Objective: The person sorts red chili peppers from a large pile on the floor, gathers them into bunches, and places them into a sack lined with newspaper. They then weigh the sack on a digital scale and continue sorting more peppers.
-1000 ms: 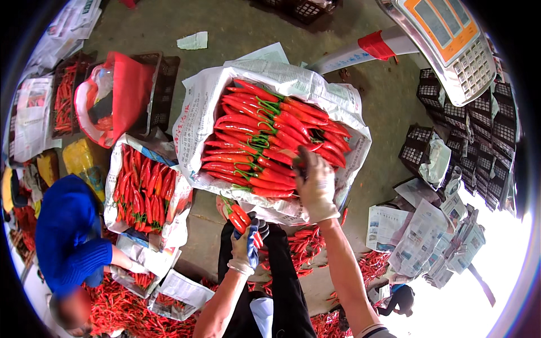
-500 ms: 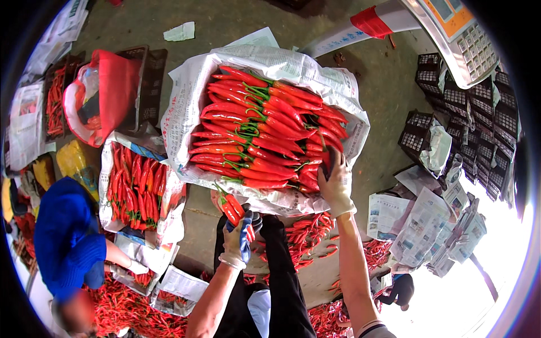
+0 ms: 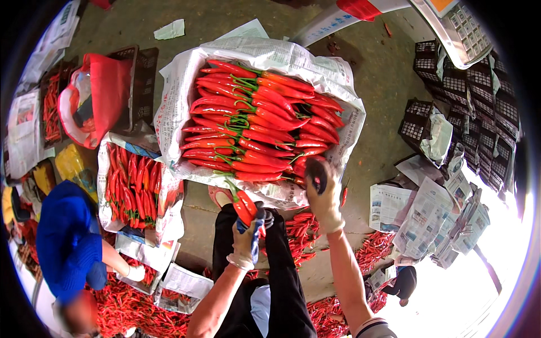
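Note:
A newspaper-lined crate [image 3: 338, 73] full of long red chili peppers [image 3: 253, 121] with green stems sits in front of me. My left hand [image 3: 246, 236], in a white glove, grips a few red chilies [image 3: 243, 205] and a blue strip just below the crate's near edge. My gloved right hand [image 3: 325, 194] is closed around a dark rounded object at the crate's near right corner, touching the paper lining; what that object is I cannot tell.
A second paper-lined crate of chilies [image 3: 132, 186] lies at left, with a red plastic bag [image 3: 104, 93] behind it. A person in blue [image 3: 67, 242] crouches at lower left over loose chilies [image 3: 129, 307]. Stacked black crates [image 3: 479, 101] and newspapers [image 3: 428, 214] lie at right.
My right hand slid from the top of the chili pile down to the crate's near right corner. The crate now sits closer and larger in view.

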`<move>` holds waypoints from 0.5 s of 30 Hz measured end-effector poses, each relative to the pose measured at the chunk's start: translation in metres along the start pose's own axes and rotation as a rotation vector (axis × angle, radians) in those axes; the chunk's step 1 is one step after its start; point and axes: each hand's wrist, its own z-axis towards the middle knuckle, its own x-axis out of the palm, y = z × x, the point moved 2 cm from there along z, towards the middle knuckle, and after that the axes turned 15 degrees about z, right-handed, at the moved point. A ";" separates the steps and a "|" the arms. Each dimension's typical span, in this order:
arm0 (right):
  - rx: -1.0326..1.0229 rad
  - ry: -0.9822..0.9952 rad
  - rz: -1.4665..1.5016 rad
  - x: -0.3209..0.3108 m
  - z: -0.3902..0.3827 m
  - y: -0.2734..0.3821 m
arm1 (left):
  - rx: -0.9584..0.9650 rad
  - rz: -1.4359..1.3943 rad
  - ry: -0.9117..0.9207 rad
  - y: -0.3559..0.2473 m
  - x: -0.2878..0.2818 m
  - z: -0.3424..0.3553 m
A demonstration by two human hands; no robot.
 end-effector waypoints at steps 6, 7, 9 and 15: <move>0.652 0.496 0.749 0.010 -0.080 0.019 | -0.124 0.378 0.153 0.034 0.026 -0.018; 0.670 0.462 0.762 0.011 -0.089 0.006 | -0.098 0.352 0.135 0.033 0.032 -0.020; 0.688 0.133 0.738 0.007 -0.106 -0.021 | 0.041 0.590 0.124 0.023 0.040 -0.022; 0.092 0.357 -0.393 -0.014 -0.036 0.018 | -0.019 0.037 0.002 0.033 0.039 -0.011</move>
